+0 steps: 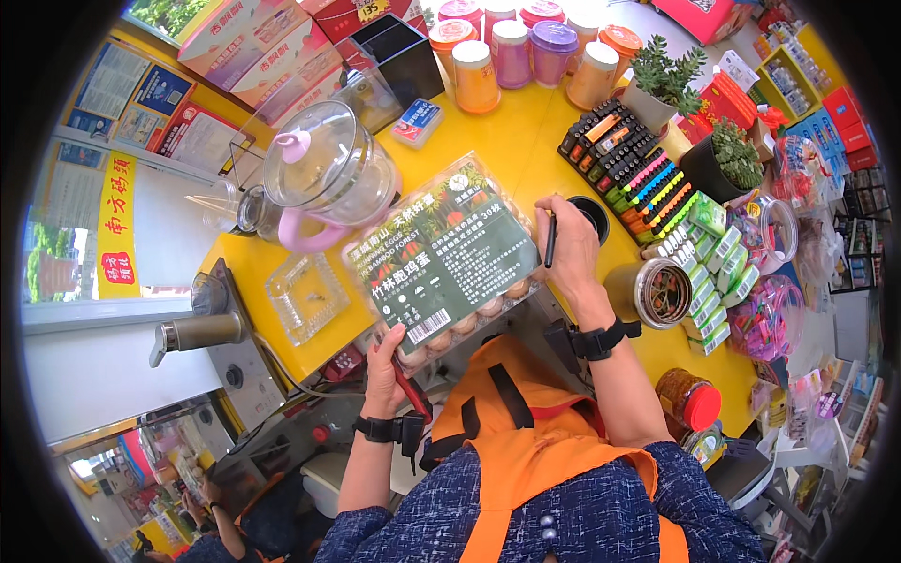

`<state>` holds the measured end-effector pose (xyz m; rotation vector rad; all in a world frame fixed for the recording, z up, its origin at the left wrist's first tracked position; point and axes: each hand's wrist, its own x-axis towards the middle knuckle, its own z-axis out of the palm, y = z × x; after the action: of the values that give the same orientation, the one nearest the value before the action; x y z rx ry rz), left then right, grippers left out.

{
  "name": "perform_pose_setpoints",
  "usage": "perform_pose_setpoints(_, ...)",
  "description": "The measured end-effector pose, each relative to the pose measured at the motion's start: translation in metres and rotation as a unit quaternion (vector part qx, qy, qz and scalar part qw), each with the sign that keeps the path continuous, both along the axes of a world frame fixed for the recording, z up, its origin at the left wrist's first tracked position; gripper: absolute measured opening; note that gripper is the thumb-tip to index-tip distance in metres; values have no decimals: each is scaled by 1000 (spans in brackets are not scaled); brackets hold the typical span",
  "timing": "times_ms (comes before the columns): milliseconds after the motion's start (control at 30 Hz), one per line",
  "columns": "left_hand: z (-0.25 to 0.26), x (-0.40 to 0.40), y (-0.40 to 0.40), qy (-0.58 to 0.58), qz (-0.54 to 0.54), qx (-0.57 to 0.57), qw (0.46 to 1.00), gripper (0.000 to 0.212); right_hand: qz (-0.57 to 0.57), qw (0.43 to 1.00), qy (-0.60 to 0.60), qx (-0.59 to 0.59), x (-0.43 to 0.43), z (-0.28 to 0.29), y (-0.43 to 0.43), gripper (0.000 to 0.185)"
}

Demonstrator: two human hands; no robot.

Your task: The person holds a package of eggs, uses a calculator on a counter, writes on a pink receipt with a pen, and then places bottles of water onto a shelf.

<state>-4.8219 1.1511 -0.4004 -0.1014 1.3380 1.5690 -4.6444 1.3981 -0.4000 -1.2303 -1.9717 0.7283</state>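
Note:
A clear plastic egg carton (443,260) with a green printed label lies tilted before me, with brown eggs showing along its near edge. At its lower left corner is my left hand (388,373), thumb on top, gripping the carton; a red object shows beside this palm. My right hand (569,243) is at the carton's right side, holding a black pen (550,241) between its fingers. Whether these fingers also press on the carton cannot be told. A black round cup (591,214) stands just behind my right hand.
Left of the carton are a glass pot (331,169) with a pink handle and a glass ashtray (307,298). Drink cups (510,55) stand at the back. On the right are a lighter rack (626,169), a metal-rimmed jar (658,292), small green packs (711,281) and a red-lidded jar (686,400).

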Motion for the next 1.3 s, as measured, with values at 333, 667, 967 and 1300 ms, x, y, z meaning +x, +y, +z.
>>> perform_pose_setpoints(333,-13,-5,10,0,-18,10,1000,38,-40,982,-186,-16,24,-5,3,6)
perform_pose_setpoints(667,-16,14,35,5,-24,26,999,37,-7,995,-35,96,28,82,-37,13)
perform_pose_setpoints(967,-26,38,79,32,-46,51,997,37,31,995,-9,91,45,85,-58,16)
perform_pose_setpoints(1300,-32,40,124,75,-81,79,991,37,39,997,-2,72,47,74,-55,17)
